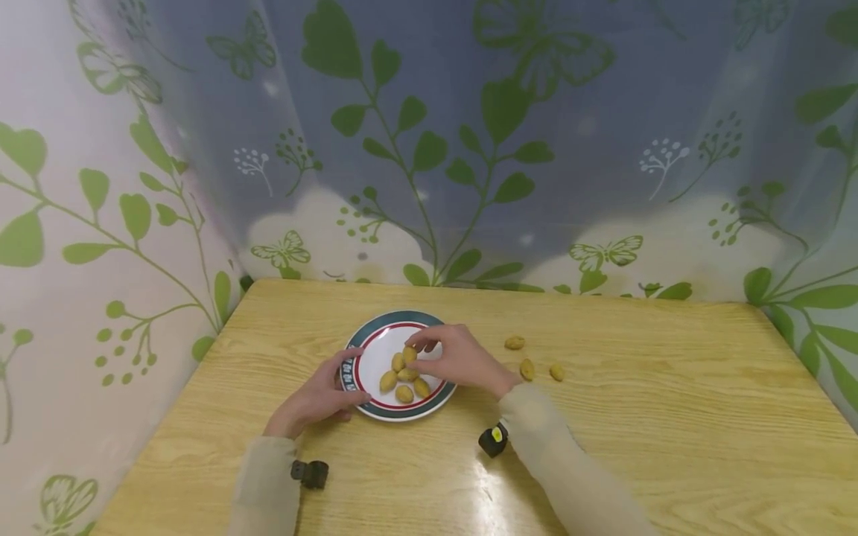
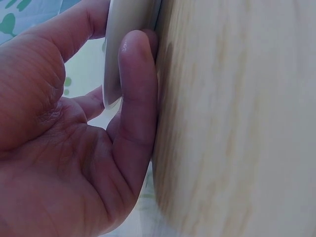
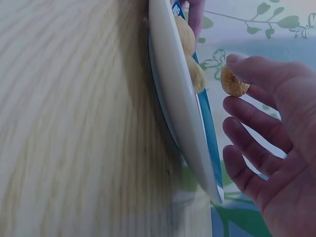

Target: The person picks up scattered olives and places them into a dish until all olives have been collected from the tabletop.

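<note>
A round plate (image 1: 382, 411) with a white middle, a red ring and a dark green-blue rim stands on the table. Several wrinkled yellow-brown nuts (image 1: 404, 394) lie in it. My left hand (image 1: 320, 396) grips the plate's left rim, and in the left wrist view a finger reaches beneath the rim. Over the plate, my right hand (image 1: 462, 359) pinches one nut (image 3: 234, 82) between thumb and forefinger, its other fingers loosely bent. From the right wrist, this nut shows apart from the plate (image 3: 174, 84). The nuts' exact kind is unclear.
To the right of the plate, three more nuts (image 1: 527, 369) lie on the wooden table (image 1: 670, 417). A curtain (image 1: 429, 186) with leaf and butterfly prints hangs along the table's back edge and left side. Each wrist wears a small black camera (image 1: 310, 474).
</note>
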### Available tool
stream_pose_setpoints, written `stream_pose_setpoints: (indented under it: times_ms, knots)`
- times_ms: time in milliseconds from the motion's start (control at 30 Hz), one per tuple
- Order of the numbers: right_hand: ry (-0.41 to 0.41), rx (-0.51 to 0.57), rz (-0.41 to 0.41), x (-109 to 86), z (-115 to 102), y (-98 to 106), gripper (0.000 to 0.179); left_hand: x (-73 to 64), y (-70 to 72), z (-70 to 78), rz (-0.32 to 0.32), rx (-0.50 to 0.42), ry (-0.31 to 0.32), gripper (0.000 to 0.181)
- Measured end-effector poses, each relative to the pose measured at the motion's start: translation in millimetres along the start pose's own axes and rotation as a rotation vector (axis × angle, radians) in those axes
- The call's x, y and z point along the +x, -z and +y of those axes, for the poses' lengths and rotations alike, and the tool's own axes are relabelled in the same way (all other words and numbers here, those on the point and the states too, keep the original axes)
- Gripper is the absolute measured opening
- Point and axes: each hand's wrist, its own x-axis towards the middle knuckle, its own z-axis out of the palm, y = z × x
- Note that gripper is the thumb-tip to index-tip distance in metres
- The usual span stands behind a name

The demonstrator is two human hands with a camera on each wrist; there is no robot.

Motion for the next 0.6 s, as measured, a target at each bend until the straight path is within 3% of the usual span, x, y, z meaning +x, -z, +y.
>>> stream_pose_setpoints:
  times_ms: [333, 600]
  knots:
    - [-0.011, 0.014, -0.001, 10.7, -4.3, -16.7, 0.029, -0.7, -0.4, 1.8, 0.001, -0.004, 0.021, 0.085]
    - [-0.009, -0.011, 0.019, 16.3, -6.0, -27.5, 0.031, 1.0, -1.2, 1.2, 0.004, -0.022, 0.003, 0.086]
